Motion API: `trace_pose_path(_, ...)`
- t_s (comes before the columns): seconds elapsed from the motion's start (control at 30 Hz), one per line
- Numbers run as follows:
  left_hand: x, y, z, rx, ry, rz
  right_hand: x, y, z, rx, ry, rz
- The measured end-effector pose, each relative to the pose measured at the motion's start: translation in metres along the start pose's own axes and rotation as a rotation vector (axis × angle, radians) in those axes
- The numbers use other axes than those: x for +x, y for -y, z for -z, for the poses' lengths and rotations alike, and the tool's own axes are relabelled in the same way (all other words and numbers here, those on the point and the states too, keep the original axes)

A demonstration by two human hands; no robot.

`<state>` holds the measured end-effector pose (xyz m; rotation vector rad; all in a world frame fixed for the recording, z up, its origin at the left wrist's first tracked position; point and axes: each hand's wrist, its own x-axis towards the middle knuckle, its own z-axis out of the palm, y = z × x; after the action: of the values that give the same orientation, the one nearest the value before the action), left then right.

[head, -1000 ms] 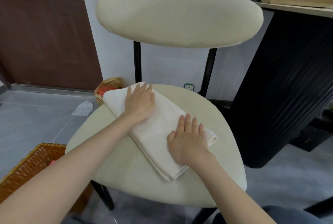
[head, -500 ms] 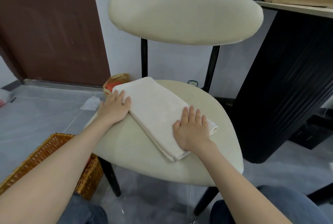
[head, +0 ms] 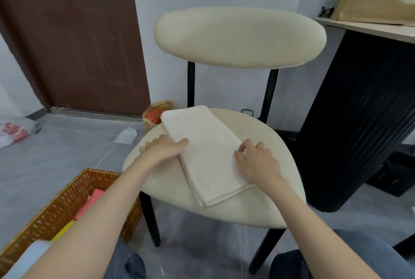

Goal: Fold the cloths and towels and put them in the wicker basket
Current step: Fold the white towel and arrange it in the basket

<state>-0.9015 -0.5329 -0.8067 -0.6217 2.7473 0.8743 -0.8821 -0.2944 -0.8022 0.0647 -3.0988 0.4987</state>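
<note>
Wicker basket (head: 67, 198) beside chair (head: 265, 207), towel (head: 206, 155) atop.

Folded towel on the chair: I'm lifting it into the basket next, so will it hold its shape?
Probably floppy: the towel lies in soft stacked layers, so unsupported ends would likely sag. Likely light: its layered edges look thin.

Bare forearms (head: 107, 211), blue jeans (head: 386, 254)
</note>
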Motion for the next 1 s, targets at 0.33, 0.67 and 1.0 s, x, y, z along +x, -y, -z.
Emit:
trace_pose_path(0.33,-0.035,0.021,0.016,0.033,0.164,-0.060,-0.004,-0.009,0.018,0.462,0.283,-0.080)
trace_pose_path(0.67,-0.049,0.026,0.027,-0.217,0.221,-0.102,-0.006,-0.011,0.029,0.713,0.444,-0.092)
trace_pose_path(1.0,-0.061,0.017,0.047,-0.759,-0.069,-0.426,-0.012,-0.005,0.042,1.019,-0.005,0.242)
